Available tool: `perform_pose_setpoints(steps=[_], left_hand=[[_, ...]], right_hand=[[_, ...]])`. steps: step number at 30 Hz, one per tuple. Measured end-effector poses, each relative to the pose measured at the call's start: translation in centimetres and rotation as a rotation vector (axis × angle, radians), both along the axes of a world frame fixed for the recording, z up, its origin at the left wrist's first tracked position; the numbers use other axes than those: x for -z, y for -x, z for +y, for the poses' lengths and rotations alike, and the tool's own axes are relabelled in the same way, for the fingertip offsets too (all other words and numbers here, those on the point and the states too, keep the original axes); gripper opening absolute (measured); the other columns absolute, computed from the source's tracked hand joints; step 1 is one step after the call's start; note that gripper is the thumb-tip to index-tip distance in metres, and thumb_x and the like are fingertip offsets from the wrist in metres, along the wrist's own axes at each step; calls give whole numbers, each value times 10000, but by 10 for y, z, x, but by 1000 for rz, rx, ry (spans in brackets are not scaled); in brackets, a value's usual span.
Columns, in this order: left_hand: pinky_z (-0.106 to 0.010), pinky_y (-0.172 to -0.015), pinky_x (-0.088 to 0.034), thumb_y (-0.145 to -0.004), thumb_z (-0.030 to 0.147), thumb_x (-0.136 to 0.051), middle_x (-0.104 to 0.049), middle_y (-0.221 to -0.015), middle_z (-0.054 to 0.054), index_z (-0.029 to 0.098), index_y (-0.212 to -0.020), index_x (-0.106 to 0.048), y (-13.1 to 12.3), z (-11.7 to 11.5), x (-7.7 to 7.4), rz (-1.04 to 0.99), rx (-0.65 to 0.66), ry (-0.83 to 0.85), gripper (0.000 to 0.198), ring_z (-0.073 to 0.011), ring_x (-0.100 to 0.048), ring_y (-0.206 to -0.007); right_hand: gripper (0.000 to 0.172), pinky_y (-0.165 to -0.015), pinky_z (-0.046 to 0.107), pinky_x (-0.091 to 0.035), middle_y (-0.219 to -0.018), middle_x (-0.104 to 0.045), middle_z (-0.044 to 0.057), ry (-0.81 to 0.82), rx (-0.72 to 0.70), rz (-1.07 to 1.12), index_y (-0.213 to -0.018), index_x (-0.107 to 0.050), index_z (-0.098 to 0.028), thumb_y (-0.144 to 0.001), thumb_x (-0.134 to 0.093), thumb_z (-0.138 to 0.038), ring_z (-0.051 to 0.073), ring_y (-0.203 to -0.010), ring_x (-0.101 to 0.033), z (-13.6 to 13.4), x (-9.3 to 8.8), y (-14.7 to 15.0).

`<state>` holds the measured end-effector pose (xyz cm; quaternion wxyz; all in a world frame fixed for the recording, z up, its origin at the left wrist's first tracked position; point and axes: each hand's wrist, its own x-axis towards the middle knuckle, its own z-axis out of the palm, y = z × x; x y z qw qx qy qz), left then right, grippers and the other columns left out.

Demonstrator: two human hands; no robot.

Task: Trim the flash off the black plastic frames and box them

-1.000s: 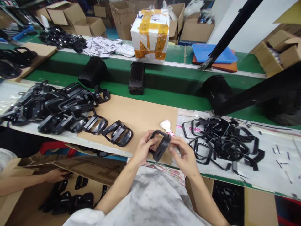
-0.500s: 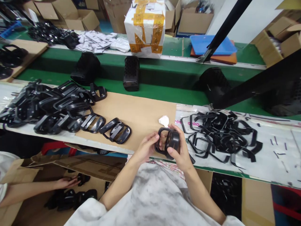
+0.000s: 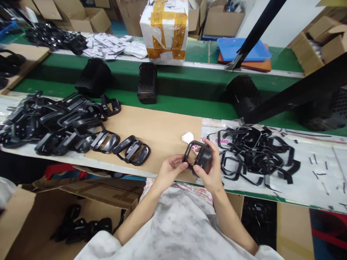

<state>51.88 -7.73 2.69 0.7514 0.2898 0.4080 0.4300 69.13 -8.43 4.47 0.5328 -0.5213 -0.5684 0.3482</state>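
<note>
1. Head view: both hands hold one black plastic frame [image 3: 197,157] above the table's [image 3: 162,130] front edge, over the cardboard sheet [image 3: 151,126].
2. Left hand [image 3: 169,171] – grip closed, fingertips pinching the frame's near edge at 9 o'clock.
3. Right hand [image 3: 211,169] – grip closed around the frame's thick side.
4. Change: a second ago the frame lay lower and flatter; it is now raised and turned, opening facing the camera – handling continues, part not set down.
5. Loose thin frames [image 3: 255,151] lie at 3 o'clock; finished pile [image 3: 62,122] at 9 o'clock.
</note>
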Motion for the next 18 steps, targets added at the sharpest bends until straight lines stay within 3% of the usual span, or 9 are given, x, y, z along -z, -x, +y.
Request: perform_pose_setpoints(steps=[5, 12, 18], left_hand=[[-297, -867, -585, -720, 376, -980, -831, -972, -91, 160, -1034, -826, 7, 1, 3, -42, 7, -20, 411, -199, -765, -899], [-305, -893, -563, -698, 377, -992, -821, -926, -85, 149, -1007, -812, 11, 3, 3, -50, -50, -42, 424, -191, -751, -872], [-300, -853, -542, -682, 350, -999, -806, -929, -94, 136, -994, -792, 15, 1, 1, -72, 26, -56, 431, -197, -732, -864]], right_hand=[[844, -1199, 569, -461, -1565, -517, 140, 15, -33, 77, -1535, -449, -269, -853, -766, -653, 370, -1421, -552, 3, -2, 4], [859, -1226, 601, -422, -1551, -523, 135, 91, -46, 143, -1526, -429, -287, -849, -702, -739, 401, -1471, -494, 6, -4, 12], [945, -1232, 617, -410, -1592, -483, 142, 41, -41, 144, -1517, -442, -283, -778, -737, -793, 429, -1503, -448, 4, -5, 12]])
